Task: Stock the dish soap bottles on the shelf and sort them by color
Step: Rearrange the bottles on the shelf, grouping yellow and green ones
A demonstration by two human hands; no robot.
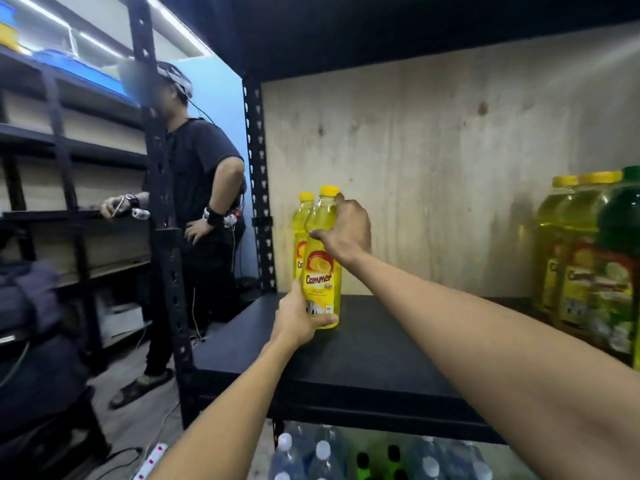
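Observation:
A yellow dish soap bottle (322,271) with a yellow cap stands upright on the black shelf (363,348) near its left rear corner. My left hand (298,317) grips its lower part and my right hand (346,233) grips its neck. A second yellow bottle (302,220) stands just behind it, touching or nearly so. At the shelf's right end stand several yellow bottles (575,251) and a green bottle (623,230).
A wooden back panel (433,168) closes the shelf behind. A black perforated upright (162,237) stands on the left. Another person (201,202) stands by the left racks. Capped clear and green bottles (322,455) fill the level below. A power strip (152,460) lies on the floor.

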